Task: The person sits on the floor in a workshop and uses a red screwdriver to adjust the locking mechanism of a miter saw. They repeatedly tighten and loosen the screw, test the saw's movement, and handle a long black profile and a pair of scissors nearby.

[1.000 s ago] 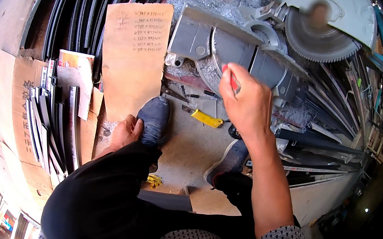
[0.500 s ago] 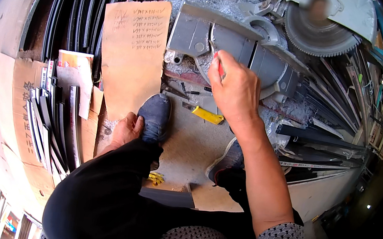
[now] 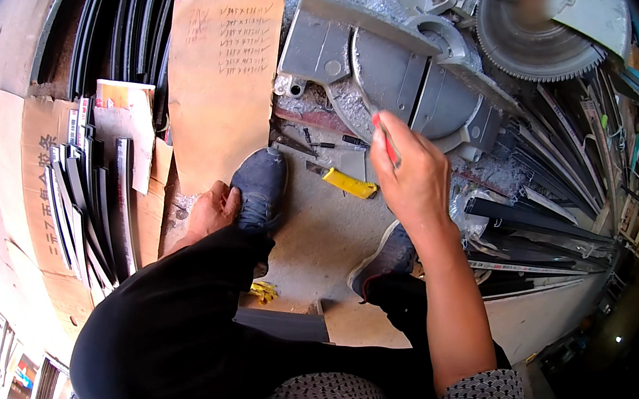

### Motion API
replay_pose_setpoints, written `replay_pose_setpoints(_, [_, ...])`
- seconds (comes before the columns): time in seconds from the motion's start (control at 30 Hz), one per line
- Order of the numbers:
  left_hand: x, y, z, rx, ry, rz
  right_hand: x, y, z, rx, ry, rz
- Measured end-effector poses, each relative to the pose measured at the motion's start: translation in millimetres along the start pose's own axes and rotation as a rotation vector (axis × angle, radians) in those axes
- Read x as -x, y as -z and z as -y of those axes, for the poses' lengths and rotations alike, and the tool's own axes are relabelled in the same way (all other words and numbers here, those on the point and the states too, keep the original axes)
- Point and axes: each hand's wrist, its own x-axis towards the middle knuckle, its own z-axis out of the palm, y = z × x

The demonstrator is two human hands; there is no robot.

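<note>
- A thin red pen or marker (image 3: pixel 385 137) sits pinched in the right hand (image 3: pixel 412 181). Its long axis runs from the red tip, up and to the left, back down toward the palm.
- The right hand is closed round the pen, fingers curled, held over the front edge of the grey mitre-saw base (image 3: pixel 401 80); whether the tip touches the metal cannot be told.
- The cardboard sheet with handwritten tallies (image 3: pixel 221 88) lies to the left of that hand, beyond the saw base's left corner.
- The left hand (image 3: pixel 211 213) is nearer the sheet, at its lower edge beside the dark shoe (image 3: pixel 260 187); fingers loosely bent, holding nothing that shows.
- A yellow tool (image 3: pixel 349 183) lies on the floor just below the right hand.
</note>
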Motion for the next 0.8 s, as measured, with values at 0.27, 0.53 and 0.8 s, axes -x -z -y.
replay_pose_setpoints(0.27, [-1.1,-0.3,0.9,0.026,-0.038,-0.01,32.3,12.4,-5.5,0.055,-0.002,0.025])
replay_pose_setpoints(0.53, [1.8,-2.4,-1.5,0.046,-0.025,-0.022,52.0,17.1,-6.0,0.014,-0.041,-0.015])
replay_pose_setpoints(0.8, [1.4,0.5,-5.4,0.048,-0.048,-0.028,64.9,18.5,-12.7,-0.046,-0.099,-0.076])
